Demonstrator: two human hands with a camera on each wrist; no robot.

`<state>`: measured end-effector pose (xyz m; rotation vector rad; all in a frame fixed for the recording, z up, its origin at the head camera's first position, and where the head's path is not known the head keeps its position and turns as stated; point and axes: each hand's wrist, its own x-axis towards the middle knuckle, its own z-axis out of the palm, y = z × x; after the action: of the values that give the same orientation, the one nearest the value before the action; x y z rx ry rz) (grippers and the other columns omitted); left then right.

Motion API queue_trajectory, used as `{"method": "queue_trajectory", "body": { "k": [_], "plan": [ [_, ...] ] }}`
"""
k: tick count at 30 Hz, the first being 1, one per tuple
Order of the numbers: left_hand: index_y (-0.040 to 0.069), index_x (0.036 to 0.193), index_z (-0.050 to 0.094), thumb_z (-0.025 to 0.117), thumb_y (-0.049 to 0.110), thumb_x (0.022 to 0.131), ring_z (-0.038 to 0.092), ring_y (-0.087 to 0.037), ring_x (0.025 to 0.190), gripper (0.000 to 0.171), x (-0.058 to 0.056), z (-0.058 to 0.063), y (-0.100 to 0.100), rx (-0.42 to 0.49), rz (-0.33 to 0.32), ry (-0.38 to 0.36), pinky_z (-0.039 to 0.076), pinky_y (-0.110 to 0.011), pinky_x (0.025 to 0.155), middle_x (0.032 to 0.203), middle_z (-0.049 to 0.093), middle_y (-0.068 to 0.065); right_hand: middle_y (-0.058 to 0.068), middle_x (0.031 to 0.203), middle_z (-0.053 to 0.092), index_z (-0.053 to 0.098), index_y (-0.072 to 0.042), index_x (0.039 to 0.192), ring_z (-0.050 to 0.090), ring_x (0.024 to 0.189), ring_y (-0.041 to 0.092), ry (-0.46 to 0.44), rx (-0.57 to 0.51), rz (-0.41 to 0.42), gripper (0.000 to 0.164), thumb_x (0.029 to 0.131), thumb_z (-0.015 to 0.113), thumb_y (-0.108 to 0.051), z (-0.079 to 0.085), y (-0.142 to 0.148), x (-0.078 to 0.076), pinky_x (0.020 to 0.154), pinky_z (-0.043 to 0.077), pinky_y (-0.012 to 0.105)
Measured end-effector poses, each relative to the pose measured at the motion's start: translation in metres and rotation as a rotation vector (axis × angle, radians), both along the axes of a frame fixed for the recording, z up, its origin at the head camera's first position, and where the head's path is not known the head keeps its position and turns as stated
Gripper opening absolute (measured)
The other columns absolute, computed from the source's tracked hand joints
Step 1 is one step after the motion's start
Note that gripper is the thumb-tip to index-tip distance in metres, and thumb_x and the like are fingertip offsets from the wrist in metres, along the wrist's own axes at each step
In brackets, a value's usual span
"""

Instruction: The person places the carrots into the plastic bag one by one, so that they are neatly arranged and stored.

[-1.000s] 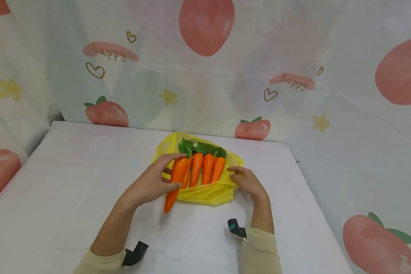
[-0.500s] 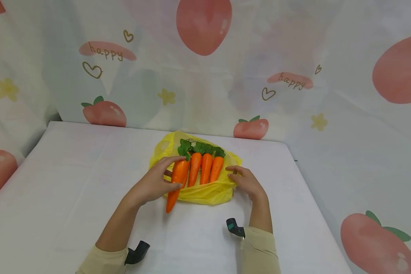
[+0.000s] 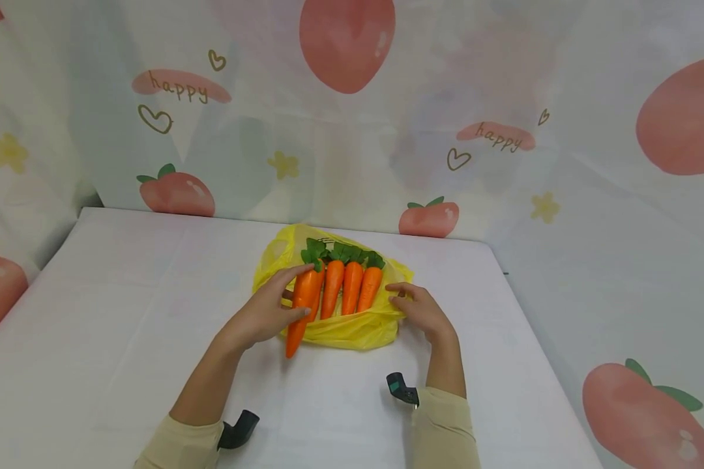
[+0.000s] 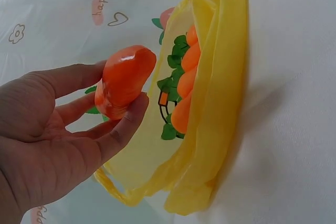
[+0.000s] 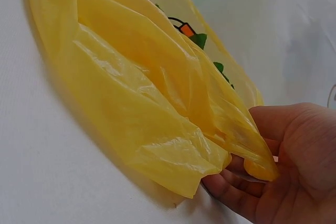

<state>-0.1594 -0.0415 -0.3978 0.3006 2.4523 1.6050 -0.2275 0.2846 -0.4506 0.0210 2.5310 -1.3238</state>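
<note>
My left hand (image 3: 263, 315) holds an orange carrot (image 4: 125, 80) with green leaves between its thumb and fingers. The carrot slants over the left side of a yellow plastic bag (image 3: 352, 336), its tip pointing toward me past the bag's front edge. Inside the bag's wide mouth, several more carrots (image 3: 352, 286) lie side by side, leaves at the far end. At the bag's right end, my right hand (image 3: 427, 314) grips the edge of its mouth. In the right wrist view, some of that hand's fingers (image 5: 231, 190) pass beneath the yellow plastic and are partly hidden.
A white-covered table (image 3: 141, 293) carries the bag near its far side. Behind it hangs a pale cloth backdrop (image 3: 340, 150) printed with fruit, hearts and flowers. Black wrist cameras (image 3: 238, 430) sit at both beige sleeves (image 3: 446, 426).
My left hand has shifted the held carrot slightly away from me, so it covers the bag's leftmost contents more. My right hand stays at the bag's edge.
</note>
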Motion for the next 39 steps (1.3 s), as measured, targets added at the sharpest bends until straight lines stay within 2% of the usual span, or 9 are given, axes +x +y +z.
{"method": "queue_trajectory", "body": {
  "k": [8, 14, 27, 39],
  "plan": [
    [0.023, 0.160, 0.040, 0.072, 0.003, 0.096, 0.054, -0.034, 0.123, 0.075, 0.001, 0.002, 0.006, -0.013, -0.033, -0.003, 0.056, -0.043, 0.093, 0.158, 0.037, -0.010, 0.014, 0.136, 0.055, 0.064, -0.012, 0.139, 0.045, 0.125, 0.034, -0.010, 0.003, -0.006, 0.038, 0.104, 0.054, -0.022, 0.002, 0.000, 0.001, 0.111, 0.037, 0.056],
    [0.025, 0.160, 0.041, 0.073, 0.003, 0.096, 0.054, -0.033, 0.123, 0.075, 0.001, 0.003, 0.009, -0.018, -0.051, -0.015, 0.056, -0.042, 0.093, 0.158, 0.038, -0.009, 0.014, 0.135, 0.056, 0.065, -0.012, 0.139, 0.046, 0.124, 0.033, -0.004, -0.003, -0.005, 0.038, 0.104, 0.054, -0.021, 0.003, 0.001, 0.001, 0.110, 0.038, 0.054],
    [0.022, 0.160, 0.040, 0.073, 0.004, 0.096, 0.056, -0.036, 0.120, 0.074, -0.012, -0.010, 0.010, -0.039, 0.017, -0.058, 0.059, -0.041, 0.085, 0.155, 0.041, -0.013, 0.014, 0.130, 0.055, 0.064, -0.010, 0.139, 0.046, 0.122, 0.033, -0.004, -0.009, -0.006, 0.038, 0.104, 0.054, -0.022, 0.000, 0.001, 0.002, 0.107, 0.040, 0.053],
    [0.023, 0.161, 0.038, 0.072, 0.004, 0.097, 0.058, -0.034, 0.114, 0.075, -0.024, -0.014, 0.006, -0.053, 0.048, -0.079, 0.059, -0.040, 0.084, 0.151, 0.047, -0.014, 0.014, 0.132, 0.055, 0.065, -0.011, 0.139, 0.045, 0.123, 0.034, -0.006, -0.005, -0.001, 0.038, 0.104, 0.054, -0.021, 0.002, -0.001, 0.001, 0.108, 0.040, 0.054]
  ]
}}
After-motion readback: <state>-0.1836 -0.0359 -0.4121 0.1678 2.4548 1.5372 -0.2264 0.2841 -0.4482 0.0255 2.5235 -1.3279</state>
